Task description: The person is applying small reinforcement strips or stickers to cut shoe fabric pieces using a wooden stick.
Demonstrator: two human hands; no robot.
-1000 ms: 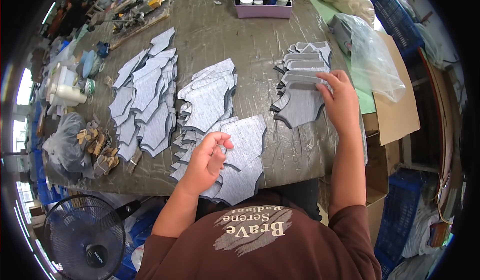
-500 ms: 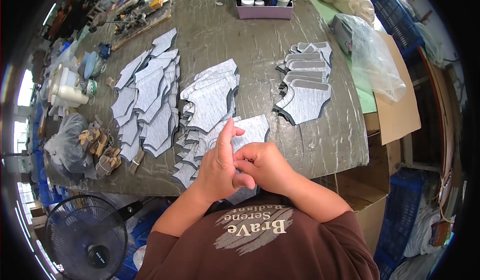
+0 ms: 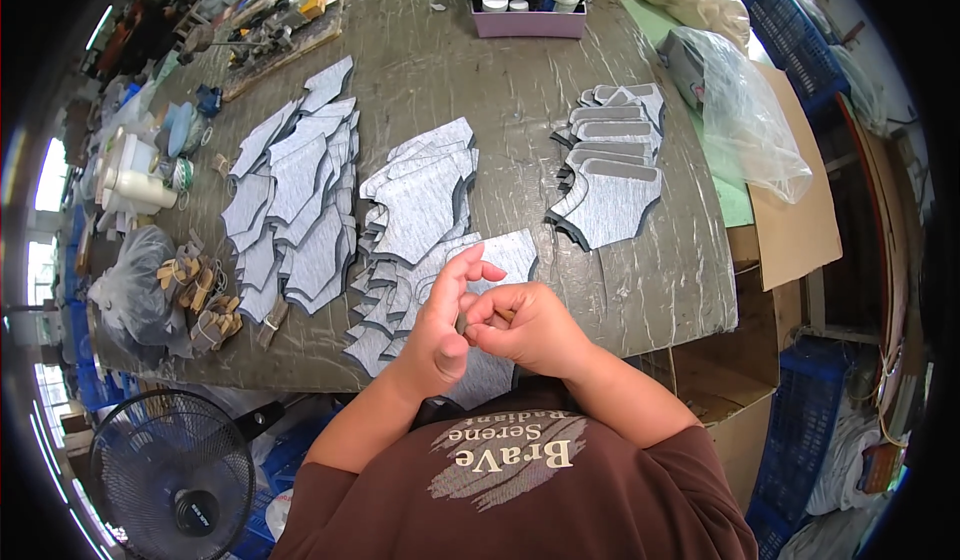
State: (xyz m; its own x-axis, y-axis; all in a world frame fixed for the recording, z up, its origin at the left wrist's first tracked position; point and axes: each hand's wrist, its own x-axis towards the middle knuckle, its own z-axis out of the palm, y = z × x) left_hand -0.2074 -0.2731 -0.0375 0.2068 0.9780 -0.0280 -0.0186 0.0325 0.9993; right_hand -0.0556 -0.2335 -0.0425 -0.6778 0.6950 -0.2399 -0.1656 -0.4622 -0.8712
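Meeting, pinched together, left hand (image 3: pixel 440 325) and right hand (image 3: pixel 525 325) hover above cluttered worktable (image 3: pixel 520 90).

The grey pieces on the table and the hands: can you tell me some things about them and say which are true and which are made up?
1. The left hand and right hand are touching each other. True.
2. The right hand rests on the stack of edged pieces on the right. False: it is near the body, away from that stack.
3. Grey pieces lie fanned out in overlapping piles. True.
4. The fan stands on the table. False: it is below the table's near edge.
5. The box of jars is at the far end of the table. True.
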